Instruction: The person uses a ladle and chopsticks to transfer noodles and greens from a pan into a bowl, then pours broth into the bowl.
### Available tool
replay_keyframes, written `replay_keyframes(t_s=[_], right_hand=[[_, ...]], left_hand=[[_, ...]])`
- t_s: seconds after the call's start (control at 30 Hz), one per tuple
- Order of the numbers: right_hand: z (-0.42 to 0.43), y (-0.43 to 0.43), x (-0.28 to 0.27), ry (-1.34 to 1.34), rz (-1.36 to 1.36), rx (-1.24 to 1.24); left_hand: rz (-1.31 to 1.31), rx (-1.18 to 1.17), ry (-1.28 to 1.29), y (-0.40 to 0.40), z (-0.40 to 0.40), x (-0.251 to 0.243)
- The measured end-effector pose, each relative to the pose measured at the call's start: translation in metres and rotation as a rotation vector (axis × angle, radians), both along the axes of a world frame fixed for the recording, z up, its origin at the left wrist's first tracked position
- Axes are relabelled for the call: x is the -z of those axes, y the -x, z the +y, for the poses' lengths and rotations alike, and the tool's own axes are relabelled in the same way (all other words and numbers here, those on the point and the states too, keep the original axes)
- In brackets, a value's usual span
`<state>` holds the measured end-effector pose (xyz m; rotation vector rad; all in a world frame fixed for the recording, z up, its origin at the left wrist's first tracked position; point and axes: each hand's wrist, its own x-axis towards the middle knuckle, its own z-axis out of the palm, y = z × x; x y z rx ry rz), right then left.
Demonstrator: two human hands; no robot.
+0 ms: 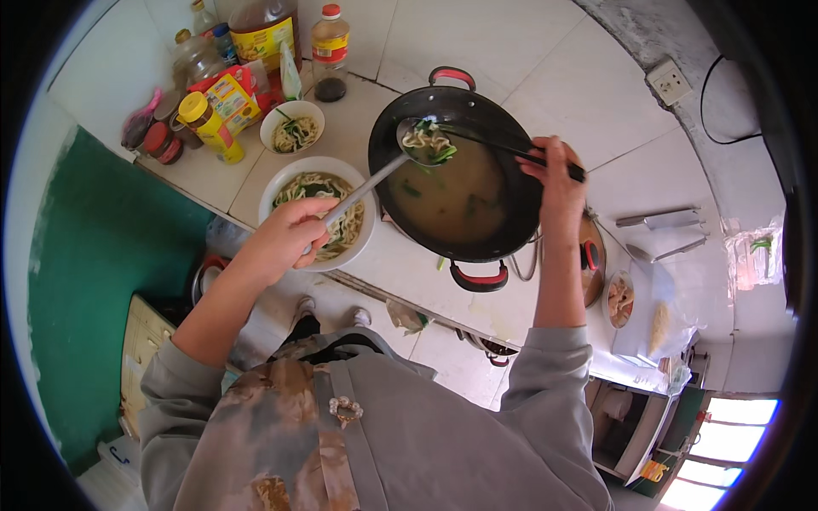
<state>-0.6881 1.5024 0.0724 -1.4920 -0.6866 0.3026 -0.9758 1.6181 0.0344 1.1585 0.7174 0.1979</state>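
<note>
My left hand (285,237) grips the handle of a metal ladle (365,185) above a large white bowl of noodles and greens (337,250). The ladle's head is over the black wok (396,220) and holds noodles with green leaves (427,142). In my right hand (557,175) is a pair of black chopsticks (495,144), whose tips reach to the ladle's head. Cloudy broth (447,204) with a few greens fills the wok's lower part. A smaller white bowl (293,128) with noodles and greens stands behind the large one.
At the back left stand a yellow-capped bottle (211,128), a red-capped sauce bottle (330,54), a large oil jug (265,32) and several jars. To the right are a wok lid (593,265), a bowl of food (620,299) and a cleaver (661,219). The wok's red-trimmed handle (479,278) projects toward me.
</note>
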Motion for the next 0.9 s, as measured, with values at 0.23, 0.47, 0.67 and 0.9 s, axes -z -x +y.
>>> replay_keyframes(t_s=[0.23, 0.47, 0.67, 0.9], right_hand=[[-0.031, -0.014, 0.011, 0.119, -0.076, 0.009], [-0.008, -0.005, 0.024, -0.217, 0.042, 0.05], [-0.005, 0.027, -0.005, -0.362, 0.019, -0.002], [0.006, 0.083, -0.008, -0.319, 0.095, -0.191]], left_hand=[[-0.045, -0.027, -0.005, 0.015, -0.003, -0.018], [-0.087, -0.03, -0.049, 0.041, 0.001, -0.055], [-0.106, -0.083, -0.156, 0.09, 0.001, -0.085], [0.023, -0.19, -0.32, 0.159, -0.014, -0.102]])
